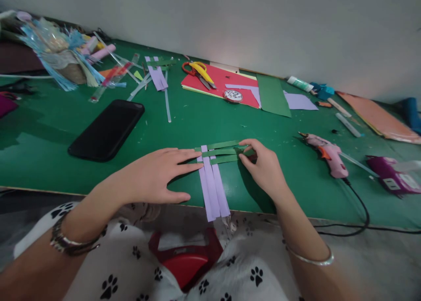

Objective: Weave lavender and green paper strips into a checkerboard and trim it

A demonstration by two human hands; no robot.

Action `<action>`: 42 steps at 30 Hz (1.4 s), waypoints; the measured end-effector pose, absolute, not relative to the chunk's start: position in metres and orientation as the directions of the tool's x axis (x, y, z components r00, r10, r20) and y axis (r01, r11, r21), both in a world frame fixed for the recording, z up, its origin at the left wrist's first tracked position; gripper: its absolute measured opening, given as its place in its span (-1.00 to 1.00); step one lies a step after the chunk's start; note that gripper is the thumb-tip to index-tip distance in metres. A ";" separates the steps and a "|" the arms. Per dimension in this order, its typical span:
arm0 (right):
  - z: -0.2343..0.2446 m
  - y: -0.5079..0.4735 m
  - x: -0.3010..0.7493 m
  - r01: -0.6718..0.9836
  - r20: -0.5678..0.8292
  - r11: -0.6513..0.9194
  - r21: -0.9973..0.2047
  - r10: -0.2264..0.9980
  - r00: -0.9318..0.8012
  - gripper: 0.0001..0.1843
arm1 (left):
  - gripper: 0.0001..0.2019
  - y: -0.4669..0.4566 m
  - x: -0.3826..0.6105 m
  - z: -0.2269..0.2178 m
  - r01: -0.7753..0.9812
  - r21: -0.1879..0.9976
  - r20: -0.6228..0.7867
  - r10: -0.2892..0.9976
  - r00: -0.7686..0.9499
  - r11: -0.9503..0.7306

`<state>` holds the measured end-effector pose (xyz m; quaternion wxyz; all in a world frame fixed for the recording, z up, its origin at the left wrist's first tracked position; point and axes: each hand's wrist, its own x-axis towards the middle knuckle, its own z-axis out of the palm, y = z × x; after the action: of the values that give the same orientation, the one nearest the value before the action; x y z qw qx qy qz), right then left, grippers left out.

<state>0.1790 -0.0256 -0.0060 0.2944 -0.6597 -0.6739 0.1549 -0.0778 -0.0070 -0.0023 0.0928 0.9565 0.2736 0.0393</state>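
Note:
Purple paper strips lie side by side near the table's front edge, their lower ends sticking out past it. Green paper strips cross them at the top, woven over and under. My left hand lies flat with fingers spread, its fingertips pressing on the left ends of the weave. At the right ends of the green strips, my right hand pinches one between thumb and fingers. Part of that strip is hidden behind the fingers.
A black phone lies left of my left hand. To the right are a pink glue gun with its cord and a purple power strip. Scissors, red paper, green paper and a smaller woven piece lie farther back.

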 end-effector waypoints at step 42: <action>-0.006 -0.007 0.168 0.906 0.246 0.404 -0.126 0.898 -0.366 -0.79 | -0.72 0.006 -0.039 0.007 0.594 0.728 0.123 0.918 0.378 -0.342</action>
<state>0.1676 -0.0071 -0.0060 0.1385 -0.5456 -0.8264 -0.0152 -0.0394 0.0056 0.0075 0.3004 0.7737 0.4884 0.2693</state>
